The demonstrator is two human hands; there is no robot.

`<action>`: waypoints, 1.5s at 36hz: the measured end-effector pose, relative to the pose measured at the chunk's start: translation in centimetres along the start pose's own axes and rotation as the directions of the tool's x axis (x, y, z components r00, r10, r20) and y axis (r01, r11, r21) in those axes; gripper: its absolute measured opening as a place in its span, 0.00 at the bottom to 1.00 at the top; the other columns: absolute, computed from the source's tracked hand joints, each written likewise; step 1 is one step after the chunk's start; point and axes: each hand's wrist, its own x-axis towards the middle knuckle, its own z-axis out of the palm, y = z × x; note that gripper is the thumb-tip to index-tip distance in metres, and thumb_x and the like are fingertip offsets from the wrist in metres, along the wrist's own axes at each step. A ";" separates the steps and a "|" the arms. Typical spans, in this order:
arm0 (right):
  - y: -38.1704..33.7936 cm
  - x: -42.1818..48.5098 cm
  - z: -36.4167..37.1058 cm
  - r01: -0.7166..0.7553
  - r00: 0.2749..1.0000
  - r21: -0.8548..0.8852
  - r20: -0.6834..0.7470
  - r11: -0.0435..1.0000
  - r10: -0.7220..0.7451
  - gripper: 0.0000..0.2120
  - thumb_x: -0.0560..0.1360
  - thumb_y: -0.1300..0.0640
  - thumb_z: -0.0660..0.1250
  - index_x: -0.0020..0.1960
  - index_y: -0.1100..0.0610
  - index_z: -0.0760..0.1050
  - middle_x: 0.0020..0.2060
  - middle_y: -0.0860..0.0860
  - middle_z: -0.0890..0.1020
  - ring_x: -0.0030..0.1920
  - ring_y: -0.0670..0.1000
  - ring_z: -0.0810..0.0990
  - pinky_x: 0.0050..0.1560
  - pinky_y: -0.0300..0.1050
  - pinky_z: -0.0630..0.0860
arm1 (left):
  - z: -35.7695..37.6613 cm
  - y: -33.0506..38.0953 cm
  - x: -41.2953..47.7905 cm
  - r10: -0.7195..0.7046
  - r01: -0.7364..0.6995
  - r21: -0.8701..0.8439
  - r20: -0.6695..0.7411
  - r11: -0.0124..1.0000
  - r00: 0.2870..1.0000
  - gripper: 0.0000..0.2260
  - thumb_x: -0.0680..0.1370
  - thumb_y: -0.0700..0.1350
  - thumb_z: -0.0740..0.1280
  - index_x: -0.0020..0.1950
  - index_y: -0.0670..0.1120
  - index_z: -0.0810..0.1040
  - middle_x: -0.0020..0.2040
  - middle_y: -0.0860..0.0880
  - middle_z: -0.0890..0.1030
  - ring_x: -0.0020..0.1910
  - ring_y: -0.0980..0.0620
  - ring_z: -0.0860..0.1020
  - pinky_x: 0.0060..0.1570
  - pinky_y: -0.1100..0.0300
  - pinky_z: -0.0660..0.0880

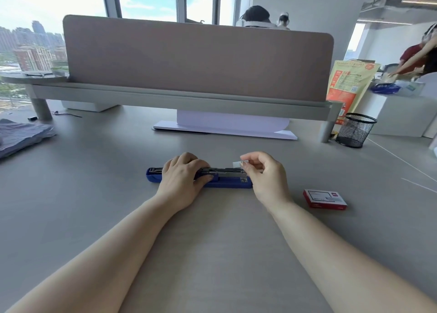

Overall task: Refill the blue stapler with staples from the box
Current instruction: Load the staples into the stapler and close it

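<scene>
head view: the blue stapler (pixel 227 182) is pressed to the desk (pixel 212 230) by the left hand (pixel 182 180). a staple strip (pixel 237 164) is pinched in the right hand (pixel 264 173) above its right end; the box (pixel 325 199) lies right.

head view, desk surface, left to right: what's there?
Folded grey cloth → blue stapler → left hand holding it down → right hand pinching a small white piece → red staple box → black mesh pen cup.

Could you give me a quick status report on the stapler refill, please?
Left hand pressing down blue stapler. Right hand pinching staple strip over its open channel. Staple box aside, nothing obstructing.
</scene>
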 end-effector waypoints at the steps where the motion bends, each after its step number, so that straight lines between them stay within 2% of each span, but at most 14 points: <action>1: 0.0 0.0 0.0 0.005 1.000 -0.008 0.008 1.000 -0.005 0.04 0.72 0.60 0.68 0.46 0.54 0.79 0.38 0.43 0.80 0.39 0.40 0.77 0.39 0.27 0.72 | 0.0 0.0 0.0 -0.002 0.002 -0.004 -0.002 1.000 1.000 0.12 0.74 0.54 0.64 0.56 0.54 0.77 0.56 0.50 0.74 0.58 0.47 0.71 0.62 0.53 0.60; 8: -0.1 -0.3 -0.4 0.003 1.000 0.024 0.021 1.000 -0.003 0.09 0.72 0.64 0.67 0.51 0.55 0.78 0.41 0.45 0.80 0.43 0.41 0.78 0.42 0.24 0.72 | -0.1 0.0 0.0 0.004 -0.004 -0.038 -0.003 0.999 1.000 0.12 0.74 0.53 0.66 0.55 0.53 0.78 0.55 0.49 0.74 0.58 0.47 0.71 0.62 0.52 0.61; 11: -0.1 -0.3 -0.6 0.006 1.000 0.028 -0.012 1.000 -0.005 0.07 0.72 0.63 0.67 0.50 0.55 0.78 0.40 0.45 0.81 0.41 0.41 0.78 0.42 0.24 0.72 | -0.1 0.1 0.0 0.012 -0.013 -0.050 -0.015 0.999 1.000 0.11 0.73 0.52 0.67 0.55 0.53 0.78 0.54 0.49 0.74 0.58 0.46 0.71 0.60 0.52 0.61; 15: -0.1 -0.3 -0.5 0.027 1.000 0.015 0.000 1.000 -0.027 0.04 0.73 0.60 0.68 0.47 0.54 0.78 0.38 0.42 0.79 0.37 0.36 0.76 0.41 0.25 0.71 | -0.1 0.1 0.0 0.008 -0.009 -0.055 -0.026 0.998 1.000 0.11 0.73 0.52 0.67 0.54 0.53 0.78 0.54 0.49 0.74 0.57 0.46 0.71 0.59 0.54 0.60; 18: -0.1 -0.4 -0.3 0.034 0.999 0.016 0.013 0.999 -0.035 0.04 0.73 0.61 0.67 0.45 0.53 0.77 0.38 0.43 0.80 0.37 0.36 0.77 0.40 0.26 0.72 | -0.1 0.0 0.0 0.014 -0.015 -0.056 -0.027 0.998 1.000 0.10 0.73 0.52 0.67 0.54 0.53 0.78 0.54 0.49 0.74 0.57 0.46 0.71 0.59 0.54 0.61; 20: -0.1 -0.4 -0.2 0.018 0.999 0.022 0.037 1.000 -0.019 0.06 0.72 0.62 0.67 0.47 0.53 0.78 0.40 0.47 0.81 0.38 0.39 0.78 0.42 0.28 0.74 | -0.1 0.0 0.0 0.017 -0.018 -0.058 -0.029 0.998 0.999 0.10 0.73 0.51 0.67 0.54 0.53 0.78 0.54 0.48 0.74 0.57 0.46 0.71 0.59 0.53 0.61; 24: -0.1 -0.5 -0.1 0.006 0.999 0.019 0.052 1.000 -0.007 0.10 0.72 0.65 0.67 0.49 0.53 0.77 0.44 0.50 0.82 0.45 0.48 0.80 0.48 0.39 0.78 | -0.1 -0.1 0.0 0.017 -0.019 -0.052 -0.029 0.998 0.999 0.11 0.73 0.52 0.67 0.54 0.53 0.78 0.54 0.48 0.75 0.56 0.46 0.71 0.59 0.53 0.62; 32: -0.1 -0.4 -0.2 0.039 0.998 0.017 0.041 0.999 -0.039 0.07 0.72 0.62 0.68 0.47 0.52 0.77 0.42 0.50 0.81 0.39 0.40 0.77 0.41 0.28 0.73 | -0.1 -0.1 -0.1 0.019 -0.020 -0.051 -0.026 0.999 0.999 0.11 0.73 0.52 0.67 0.55 0.53 0.78 0.54 0.49 0.74 0.57 0.46 0.71 0.60 0.52 0.62; 35: -0.1 -0.4 -0.1 0.087 0.995 -0.043 0.045 0.995 -0.085 0.08 0.71 0.63 0.69 0.46 0.52 0.77 0.43 0.47 0.76 0.40 0.41 0.75 0.41 0.25 0.70 | -0.2 -0.1 -0.1 0.020 -0.021 -0.048 -0.028 0.999 0.999 0.11 0.73 0.52 0.67 0.55 0.53 0.78 0.54 0.49 0.74 0.57 0.46 0.71 0.60 0.52 0.61; 38: 0.0 -0.4 -0.2 0.101 0.993 -0.113 0.071 0.988 -0.094 0.07 0.70 0.62 0.70 0.47 0.53 0.78 0.47 0.50 0.75 0.43 0.43 0.74 0.43 0.22 0.65 | -0.1 0.0 -0.1 0.021 -0.023 -0.049 -0.027 0.999 0.999 0.11 0.74 0.52 0.67 0.54 0.53 0.78 0.54 0.48 0.74 0.57 0.46 0.71 0.60 0.51 0.62; 46: 0.2 -0.4 -0.2 0.054 0.991 -0.148 0.127 0.987 -0.035 0.06 0.70 0.61 0.70 0.47 0.53 0.79 0.49 0.53 0.76 0.48 0.51 0.74 0.43 0.21 0.64 | -0.2 0.0 -0.1 0.014 -0.016 -0.056 -0.024 0.998 1.000 0.11 0.74 0.52 0.66 0.55 0.53 0.78 0.54 0.49 0.74 0.57 0.46 0.71 0.59 0.54 0.61; 50: 0.2 -0.4 -0.2 0.035 0.990 -0.144 0.138 0.989 -0.015 0.06 0.70 0.60 0.69 0.47 0.54 0.79 0.49 0.53 0.77 0.48 0.49 0.73 0.42 0.21 0.64 | -0.2 0.0 -0.1 0.015 -0.016 -0.060 -0.019 0.998 1.000 0.11 0.73 0.52 0.67 0.55 0.53 0.78 0.54 0.49 0.74 0.57 0.47 0.71 0.59 0.53 0.61; 54: 0.2 -0.4 -0.4 0.002 0.989 -0.107 0.146 0.994 0.014 0.06 0.71 0.59 0.69 0.48 0.52 0.79 0.49 0.52 0.77 0.47 0.44 0.72 0.41 0.21 0.65 | -0.2 0.0 0.0 0.016 -0.017 -0.068 -0.020 0.998 1.000 0.11 0.73 0.52 0.67 0.54 0.53 0.78 0.54 0.49 0.74 0.57 0.47 0.71 0.59 0.54 0.60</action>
